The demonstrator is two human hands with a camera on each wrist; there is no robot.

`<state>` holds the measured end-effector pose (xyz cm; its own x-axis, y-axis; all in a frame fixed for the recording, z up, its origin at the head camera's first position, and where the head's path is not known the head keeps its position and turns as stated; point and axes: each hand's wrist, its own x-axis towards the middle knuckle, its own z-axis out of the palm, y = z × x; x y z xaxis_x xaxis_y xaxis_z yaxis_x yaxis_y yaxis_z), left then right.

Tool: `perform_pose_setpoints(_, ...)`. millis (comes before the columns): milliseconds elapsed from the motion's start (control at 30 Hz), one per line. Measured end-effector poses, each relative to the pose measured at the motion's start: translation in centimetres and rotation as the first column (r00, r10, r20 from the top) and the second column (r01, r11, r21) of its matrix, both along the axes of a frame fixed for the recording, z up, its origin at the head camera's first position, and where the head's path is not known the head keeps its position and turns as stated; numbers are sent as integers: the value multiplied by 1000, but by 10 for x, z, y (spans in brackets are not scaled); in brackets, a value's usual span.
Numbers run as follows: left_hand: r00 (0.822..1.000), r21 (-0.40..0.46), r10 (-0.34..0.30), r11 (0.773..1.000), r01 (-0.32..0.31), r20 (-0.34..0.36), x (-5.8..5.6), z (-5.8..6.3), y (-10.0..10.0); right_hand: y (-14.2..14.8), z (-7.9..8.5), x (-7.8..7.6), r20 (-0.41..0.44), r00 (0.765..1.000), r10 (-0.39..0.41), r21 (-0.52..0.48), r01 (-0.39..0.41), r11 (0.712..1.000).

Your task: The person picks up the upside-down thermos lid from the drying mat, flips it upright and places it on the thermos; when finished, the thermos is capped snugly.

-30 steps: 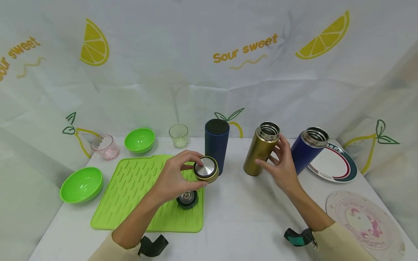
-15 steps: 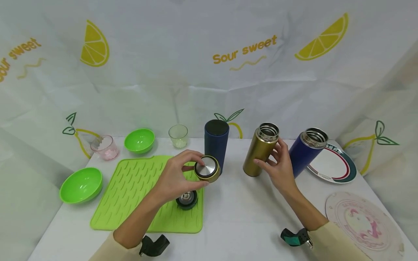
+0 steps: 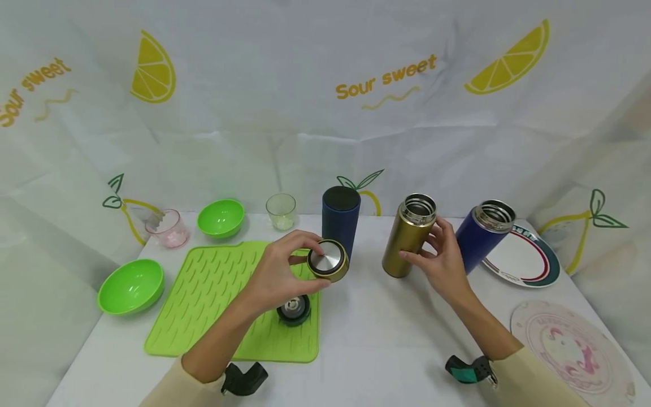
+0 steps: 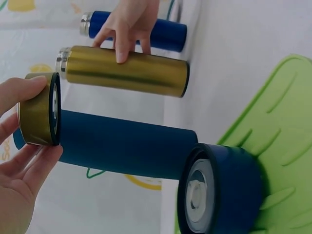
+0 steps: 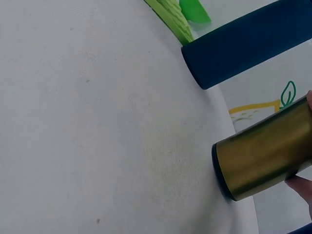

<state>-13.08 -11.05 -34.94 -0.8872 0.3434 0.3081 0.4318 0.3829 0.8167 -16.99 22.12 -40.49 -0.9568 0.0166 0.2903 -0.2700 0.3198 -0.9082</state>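
My left hand (image 3: 274, 274) pinches a gold thermos lid (image 3: 328, 260) by its side, thumb below and fingers above, with its silver top facing me. The left wrist view shows the lid's underside turned toward the bottles. My right hand (image 3: 447, 263) grips an uncapped gold thermos (image 3: 404, 243) around its body; its steel mouth is bare. Close behind that hand stands an uncapped blue thermos (image 3: 475, 243), partly hidden by it. A navy thermos (image 3: 339, 223) with a dark top stands beyond the left hand. On the green mat lies a blue lid (image 4: 234, 190), inner side showing.
The ribbed green drying mat (image 3: 203, 305) covers the left front. Around it are two green bowls (image 3: 131, 287), a pink glass (image 3: 168, 229) and a clear glass (image 3: 281, 212). At right lie a green-rimmed plate (image 3: 519, 254) and a pink round mat (image 3: 572, 347).
The gold lid in my left hand has shifted slightly right, toward the navy thermos. My right hand keeps its grip on the gold thermos, and the head view has drifted a little.
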Motion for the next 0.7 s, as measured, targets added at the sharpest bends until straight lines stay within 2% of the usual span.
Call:
perform_pose_setpoints(167, 998, 8, -13, 1000, 13, -55, -4, 7, 3, 6, 3, 5, -24, 995, 96, 52, -95, 994)
perform_pose_setpoints(333, 995, 12, -39, 999, 40, -88, -7, 18, 11, 13, 11, 9, 16, 986, 167, 112, -168, 979)
perform_pose_setpoints(533, 988, 6, -72, 997, 73, -136, -9, 34, 22, 16, 24, 10, 77, 969, 236, 248, -248, 936)
perform_pose_setpoints(700, 983, 21, -101, 994, 105, -156, -12, 41, 31, 19, 32, 9, 115, 937, 331, 282, -350, 893)
